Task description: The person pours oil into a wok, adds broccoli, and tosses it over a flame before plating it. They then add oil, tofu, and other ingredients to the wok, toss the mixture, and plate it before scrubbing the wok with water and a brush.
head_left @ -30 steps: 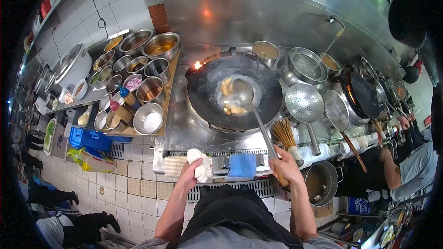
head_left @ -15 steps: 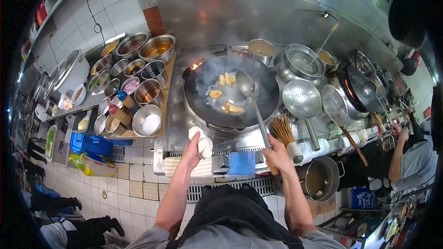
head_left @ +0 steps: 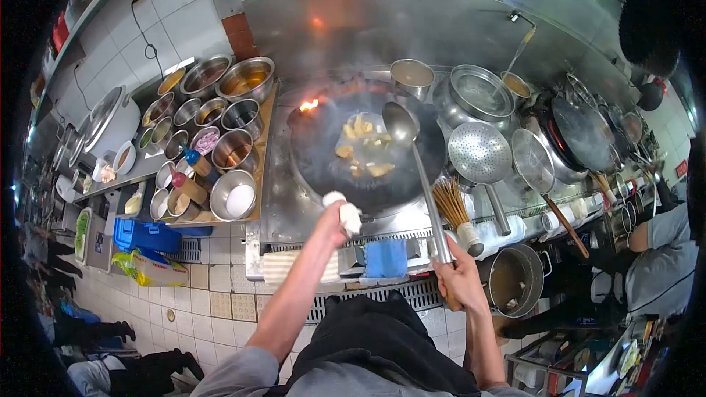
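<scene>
My left hand [head_left: 332, 229] is closed around a folded white cloth [head_left: 350, 218] at the near edge of the black wok [head_left: 316, 154]. My right hand [head_left: 460, 279] grips the handle of a long metal ladle [head_left: 403, 125], its bowl over the wok's right half. Pale, golden pieces of food [head_left: 360, 129] lie in the wok's middle, partly veiled by steam. Flame [head_left: 309, 105] shows at the wok's far left rim.
Metal bowls of ingredients [head_left: 234, 192] crowd the left counter. A perforated strainer [head_left: 479, 152], a mesh skimmer [head_left: 532, 162] and a bamboo brush [head_left: 454, 206] lie right of the wok. A deep pot [head_left: 515, 279] stands lower right. Another person [head_left: 662, 250] is at the far right.
My left hand with the cloth has moved right and forward to the wok's near edge. The ladle has shifted slightly right, my right hand has come back, and the food has bunched farther back.
</scene>
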`<state>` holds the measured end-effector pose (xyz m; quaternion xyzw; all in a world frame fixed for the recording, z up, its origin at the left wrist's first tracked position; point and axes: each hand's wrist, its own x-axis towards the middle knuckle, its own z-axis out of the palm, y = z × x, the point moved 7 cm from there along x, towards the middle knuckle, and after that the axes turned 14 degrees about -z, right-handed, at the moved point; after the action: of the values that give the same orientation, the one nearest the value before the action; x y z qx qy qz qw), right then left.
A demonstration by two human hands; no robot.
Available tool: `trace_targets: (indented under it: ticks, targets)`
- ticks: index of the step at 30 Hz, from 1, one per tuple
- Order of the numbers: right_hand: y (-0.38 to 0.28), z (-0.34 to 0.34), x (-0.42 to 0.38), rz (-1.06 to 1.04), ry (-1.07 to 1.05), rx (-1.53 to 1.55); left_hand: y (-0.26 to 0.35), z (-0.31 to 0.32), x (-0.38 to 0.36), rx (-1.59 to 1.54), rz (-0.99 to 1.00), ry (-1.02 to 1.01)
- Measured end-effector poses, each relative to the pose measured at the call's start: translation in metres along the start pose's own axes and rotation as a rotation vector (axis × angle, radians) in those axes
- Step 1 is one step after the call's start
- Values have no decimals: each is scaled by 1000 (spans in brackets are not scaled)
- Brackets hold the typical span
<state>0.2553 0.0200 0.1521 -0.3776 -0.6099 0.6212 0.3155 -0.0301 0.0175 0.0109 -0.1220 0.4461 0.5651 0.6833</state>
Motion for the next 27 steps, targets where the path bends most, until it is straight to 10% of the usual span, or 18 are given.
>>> trace_targets:
  ticks: [6, 12, 18, 27]
  targets:
    - [-7, -25, -35, -10, 121, 166, -44, -10, -125, -266, 96, 144]
    - [2, -50, -41, -50, 178, 198, -11, 17, -16, 63, -39, -36]
    - [1, -60, -40, -55, 213, 215, -86, -16, -51, -249, -13, -130]
    - [15, -85, -61, -105, 334, 246, -42, -7, -94, -124, 27, 107]
